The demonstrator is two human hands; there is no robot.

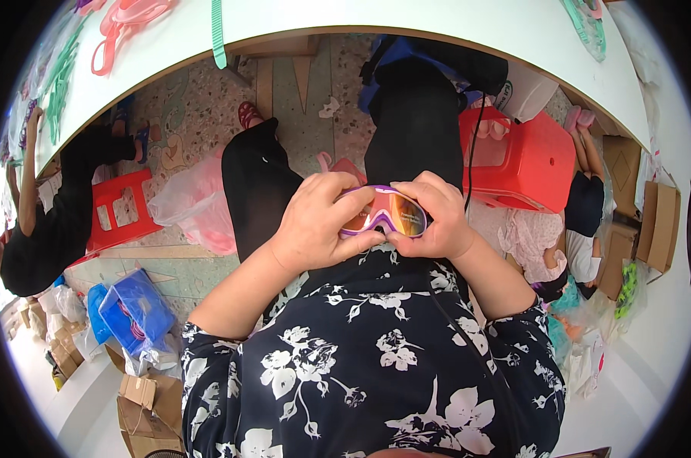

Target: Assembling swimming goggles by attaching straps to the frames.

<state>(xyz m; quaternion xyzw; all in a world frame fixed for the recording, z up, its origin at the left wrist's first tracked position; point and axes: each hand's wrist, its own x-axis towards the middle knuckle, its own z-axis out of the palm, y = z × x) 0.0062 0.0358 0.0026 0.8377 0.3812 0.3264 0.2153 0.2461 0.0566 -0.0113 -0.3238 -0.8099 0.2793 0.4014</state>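
Note:
A pair of purple-framed swim goggles (381, 214) with orange mirrored lenses is held up over my lap. My left hand (320, 221) grips one side of it, the thumb near the nose bridge and the index finger along the top. On the other side my right hand (437, 217) pinches the frame, its thumb below and fingers above. Small print shows on the lenses. The fingertips behind the goggles are hidden.
Ahead runs a white table (300, 17) with pink goggles (128, 23) and a mint-green strap (218, 34). Red plastic stools (525, 164) stand at both sides, with a pink plastic bag (200, 202) on the floor. People sit left and right; cardboard boxes (657, 225) stand at the right.

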